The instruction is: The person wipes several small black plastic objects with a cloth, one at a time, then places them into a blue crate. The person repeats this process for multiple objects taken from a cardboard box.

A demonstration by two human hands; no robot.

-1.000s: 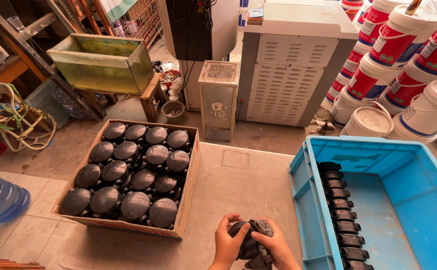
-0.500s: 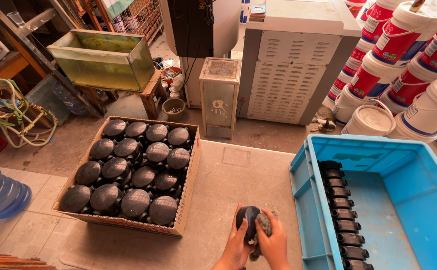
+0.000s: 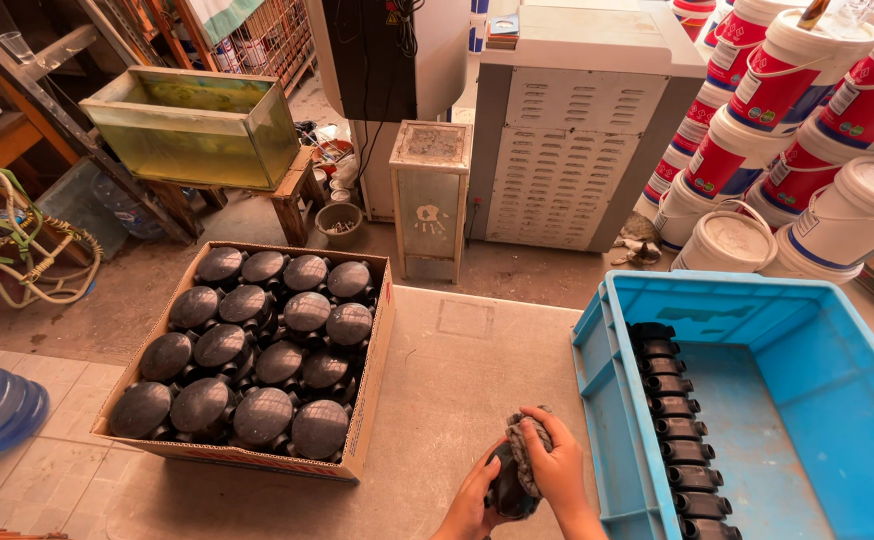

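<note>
A black round part (image 3: 505,488) is held at the near edge of the concrete worktop (image 3: 457,370), gripped from below by the curled fingers of the left hand (image 3: 472,503), while a grey cloth (image 3: 525,450) is pressed on it by the closed fingers of the right hand (image 3: 557,470). The hands are flanked by a cardboard box (image 3: 372,375) of like black parts on the left and a blue plastic crate (image 3: 807,420) just beside on the right, with a row of black parts (image 3: 672,425) along its wall. Bare worktop is left between box and crate; a metal cabinet (image 3: 577,120), stacked paint buckets (image 3: 787,130) and a glass tank (image 3: 192,125) are seen beyond the far edge.

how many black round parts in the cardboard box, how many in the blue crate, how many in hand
Black round parts in the cardboard box: 15
Black parts lined up in the blue crate: 9 in view, row runs off the frame
Black part held in both hands, right hand pressing a grey cloth on it: 1
Total: 25
</note>
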